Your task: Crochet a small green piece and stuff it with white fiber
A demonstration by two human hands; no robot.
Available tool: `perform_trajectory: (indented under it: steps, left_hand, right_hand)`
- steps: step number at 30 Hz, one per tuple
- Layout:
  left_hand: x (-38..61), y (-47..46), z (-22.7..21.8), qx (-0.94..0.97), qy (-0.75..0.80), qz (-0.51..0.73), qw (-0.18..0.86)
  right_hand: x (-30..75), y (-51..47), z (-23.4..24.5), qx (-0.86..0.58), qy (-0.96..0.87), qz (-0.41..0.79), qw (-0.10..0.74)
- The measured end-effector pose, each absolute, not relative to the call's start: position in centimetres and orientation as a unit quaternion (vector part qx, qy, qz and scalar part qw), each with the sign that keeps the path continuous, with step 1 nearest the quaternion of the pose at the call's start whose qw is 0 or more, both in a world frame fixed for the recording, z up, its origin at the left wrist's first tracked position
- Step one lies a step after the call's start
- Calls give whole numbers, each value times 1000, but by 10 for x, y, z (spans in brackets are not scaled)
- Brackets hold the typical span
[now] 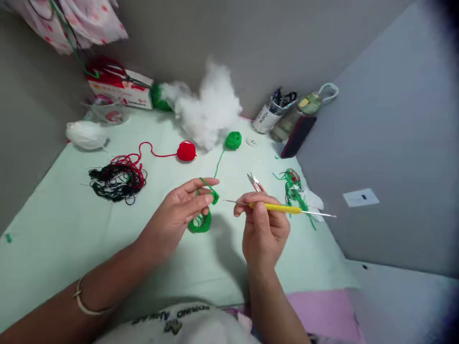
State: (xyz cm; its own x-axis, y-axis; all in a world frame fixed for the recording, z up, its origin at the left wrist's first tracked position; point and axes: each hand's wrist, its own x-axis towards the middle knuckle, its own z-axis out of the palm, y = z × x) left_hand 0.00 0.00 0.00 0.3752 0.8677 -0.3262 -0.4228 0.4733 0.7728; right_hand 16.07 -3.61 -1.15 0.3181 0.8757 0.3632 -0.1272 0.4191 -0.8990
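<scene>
My left hand (190, 205) pinches a small green crochet piece (215, 197), with a strand of green yarn looped over its forefinger. That strand runs back to a green yarn ball (233, 140). Below the left fingers is a ring of green crochet (200, 223); whether it joins the pinched piece I cannot tell. In my right hand (265, 224) is a crochet hook (276, 207) with a yellow grip and metal tips at both ends. Its left tip points at the green piece, a short gap away. Thread snips (256, 183) lie just behind the right hand.
White stuffing (210, 107) is heaped at the back. At left are a red yarn ball (186, 151), tangled black yarn (114, 184) and a white ball (86, 134). Green scraps (294, 191), a pen cup (268, 117), a bottle (294, 117) and a dark phone-like slab (298, 137) stand or lie right.
</scene>
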Motion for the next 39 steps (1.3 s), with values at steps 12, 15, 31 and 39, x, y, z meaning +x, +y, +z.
perform_trajectory:
  steps: [12,15,31,39]
  left_hand:
    - [3,-1,0,312,376,414,768]
    - [2,-1,0,313,375,416,767]
    - [5,-1,0,309,378,409,770]
    - [4,-2,1,310,377,403,774]
  right_hand:
    - [159,-36,-14,-416,-490,325,694]
    - [160,-36,-14,-413,-493,322,695]
    - [159,-37,-14,-415,-495,321,693]
    - [159,-36,-15,-421,-493,314,694]
